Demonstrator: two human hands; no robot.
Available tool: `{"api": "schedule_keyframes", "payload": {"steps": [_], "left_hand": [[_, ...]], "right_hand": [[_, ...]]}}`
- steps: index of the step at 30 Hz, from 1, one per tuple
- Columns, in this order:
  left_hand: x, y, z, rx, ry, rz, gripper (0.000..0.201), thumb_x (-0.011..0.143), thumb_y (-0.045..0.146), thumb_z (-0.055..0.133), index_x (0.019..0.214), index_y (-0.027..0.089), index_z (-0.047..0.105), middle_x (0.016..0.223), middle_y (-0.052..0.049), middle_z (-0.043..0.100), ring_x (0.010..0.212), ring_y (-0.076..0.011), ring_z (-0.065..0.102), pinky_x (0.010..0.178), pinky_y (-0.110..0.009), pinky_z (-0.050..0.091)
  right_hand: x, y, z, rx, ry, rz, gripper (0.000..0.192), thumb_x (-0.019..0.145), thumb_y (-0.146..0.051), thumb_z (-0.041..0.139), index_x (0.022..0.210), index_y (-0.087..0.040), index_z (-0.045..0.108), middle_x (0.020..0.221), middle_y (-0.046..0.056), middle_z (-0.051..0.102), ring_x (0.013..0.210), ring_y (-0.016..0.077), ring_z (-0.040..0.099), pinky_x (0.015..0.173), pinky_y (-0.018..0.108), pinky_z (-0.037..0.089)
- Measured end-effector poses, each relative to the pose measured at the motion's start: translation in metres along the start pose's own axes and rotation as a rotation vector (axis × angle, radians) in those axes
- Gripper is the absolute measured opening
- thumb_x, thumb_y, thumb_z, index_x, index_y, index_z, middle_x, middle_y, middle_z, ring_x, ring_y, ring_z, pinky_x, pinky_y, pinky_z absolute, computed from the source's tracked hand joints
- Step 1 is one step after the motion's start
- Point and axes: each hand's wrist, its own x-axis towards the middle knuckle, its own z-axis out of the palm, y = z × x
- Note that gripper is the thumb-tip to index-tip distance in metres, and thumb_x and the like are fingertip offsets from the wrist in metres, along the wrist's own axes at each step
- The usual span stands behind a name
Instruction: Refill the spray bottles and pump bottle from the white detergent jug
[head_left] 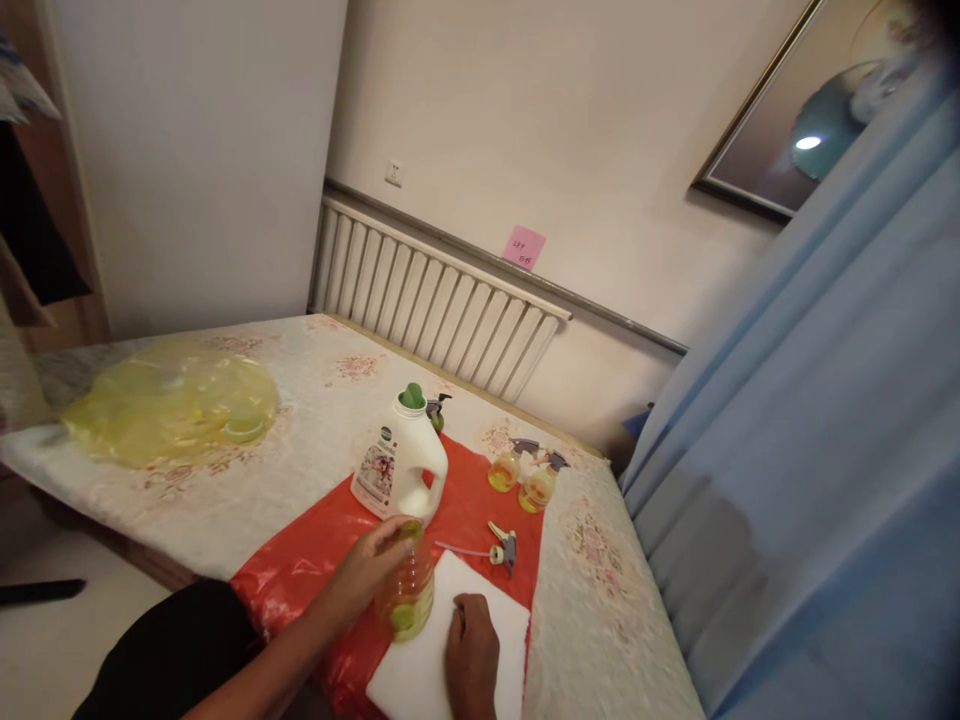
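Note:
My left hand (386, 555) is closed around the upper part of a clear ribbed bottle (414, 590), which has some yellowish liquid at its bottom. The bottle stands slightly tilted at the left edge of a white pad (420, 668). Over that pad is my right hand (472, 645), fingers curled in; what they hold, if anything, is hidden. A grey spray trigger head (504, 550) with a thin tube lies just beyond the pad. Behind the bottle stands a large white jug (405, 460) with a handle, a green piece (412, 396) in its mouth.
Two spray bottles (504, 472) with yellow liquid stand at the right edge of a red sheet (472, 480). Another dark trigger (438, 404) shows behind the jug. A puffed yellow plastic bag (172, 400) lies on the left of the flowered tablecloth (315, 390). A blue curtain (810, 400) hangs at right.

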Motion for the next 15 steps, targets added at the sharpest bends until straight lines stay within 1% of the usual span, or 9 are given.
{"api": "schedule_keyframes", "payload": {"steps": [4,8,11,15], "left_hand": [[-0.008,0.008,0.005,-0.231,-0.046,-0.079,0.026,0.078,0.038,0.073,0.098,0.021,0.072,0.094,-0.004,0.075,0.090,-0.0216,0.067,0.082,-0.029,0.049],[-0.011,0.011,0.006,-0.452,-0.073,-0.160,0.026,0.076,0.034,0.076,0.098,0.020,0.073,0.096,-0.005,0.077,0.089,-0.0210,0.068,0.085,-0.029,0.050],[-0.014,0.010,0.007,-0.530,-0.084,-0.195,0.025,0.074,0.031,0.078,0.096,0.020,0.074,0.093,-0.005,0.077,0.088,-0.0204,0.069,0.085,-0.029,0.051],[-0.015,0.007,0.008,-0.582,-0.082,-0.212,0.025,0.071,0.028,0.080,0.094,0.019,0.074,0.091,-0.004,0.077,0.085,-0.0197,0.069,0.083,-0.028,0.052]], "right_hand": [[0.000,0.000,0.000,0.000,-0.006,0.000,0.021,0.092,-0.014,0.045,0.093,-0.023,0.063,0.085,0.004,0.069,0.075,0.0218,0.067,0.068,0.030,0.051],[0.001,0.000,0.000,-0.001,-0.001,0.001,0.020,0.093,-0.015,0.045,0.092,-0.023,0.063,0.085,0.004,0.069,0.074,0.0221,0.067,0.068,0.030,0.051],[0.000,0.000,0.000,-0.004,0.001,0.000,0.021,0.093,-0.015,0.044,0.091,-0.023,0.063,0.083,0.004,0.068,0.072,0.0221,0.067,0.066,0.031,0.050],[0.000,-0.001,0.000,-0.007,0.000,-0.004,0.021,0.093,-0.015,0.044,0.090,-0.023,0.063,0.083,0.005,0.068,0.073,0.0220,0.067,0.067,0.030,0.051]]}}
